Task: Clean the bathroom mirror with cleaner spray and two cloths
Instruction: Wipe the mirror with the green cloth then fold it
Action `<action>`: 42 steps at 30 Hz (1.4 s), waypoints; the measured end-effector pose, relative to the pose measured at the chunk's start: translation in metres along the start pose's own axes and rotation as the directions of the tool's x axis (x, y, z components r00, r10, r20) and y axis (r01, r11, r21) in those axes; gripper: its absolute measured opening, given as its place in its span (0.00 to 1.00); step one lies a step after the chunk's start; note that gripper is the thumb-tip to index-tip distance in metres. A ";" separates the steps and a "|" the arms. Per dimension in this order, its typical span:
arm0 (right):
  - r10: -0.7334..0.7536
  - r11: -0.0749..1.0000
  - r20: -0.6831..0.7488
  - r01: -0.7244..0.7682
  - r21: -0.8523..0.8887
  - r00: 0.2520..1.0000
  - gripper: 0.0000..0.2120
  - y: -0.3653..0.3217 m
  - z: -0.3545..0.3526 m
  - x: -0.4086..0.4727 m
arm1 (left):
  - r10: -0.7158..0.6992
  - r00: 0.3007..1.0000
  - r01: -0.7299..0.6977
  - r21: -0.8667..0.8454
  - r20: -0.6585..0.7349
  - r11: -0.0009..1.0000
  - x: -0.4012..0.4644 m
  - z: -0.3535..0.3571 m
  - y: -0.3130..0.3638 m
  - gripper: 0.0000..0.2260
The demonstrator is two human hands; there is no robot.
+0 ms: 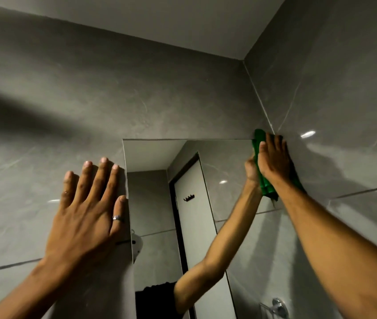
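The frameless mirror (pixel 159 157) hangs on the grey tiled wall, seen from below. My right hand (pixel 273 157) presses a green cloth (pixel 264 184) flat against the mirror's upper right corner, next to the side wall. My left hand (pixel 88 203) lies flat and spread on the wall tile just left of the mirror's left edge, thumb touching that edge; it holds nothing and wears rings. The mirror reflects my right arm, a dark sleeve and a white door. No spray bottle or second cloth is in view.
The grey side wall (pixel 344 111) meets the mirror wall at the right corner. A chrome fixture (pixel 277 307) sticks out of the side wall at the bottom right. The white ceiling (pixel 182 24) is above.
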State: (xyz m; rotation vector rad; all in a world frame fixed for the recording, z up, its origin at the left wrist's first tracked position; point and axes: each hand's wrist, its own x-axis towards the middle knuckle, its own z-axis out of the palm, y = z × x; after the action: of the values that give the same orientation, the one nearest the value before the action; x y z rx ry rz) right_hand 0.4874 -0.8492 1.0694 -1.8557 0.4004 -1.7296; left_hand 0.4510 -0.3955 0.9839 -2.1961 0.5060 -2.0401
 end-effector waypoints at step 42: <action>-0.036 -0.049 0.998 -0.997 0.054 0.056 0.19 -0.199 -0.196 -0.584 | 0.191 0.121 0.815 0.012 0.974 -0.579 -0.364 -0.286 -0.017 0.19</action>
State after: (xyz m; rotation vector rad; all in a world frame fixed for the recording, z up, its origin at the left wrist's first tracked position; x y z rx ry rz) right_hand 0.1932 -0.3954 0.7138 -0.8882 -0.1444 0.1560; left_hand 0.1556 -0.2246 0.6710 1.2308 -0.1991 -0.3438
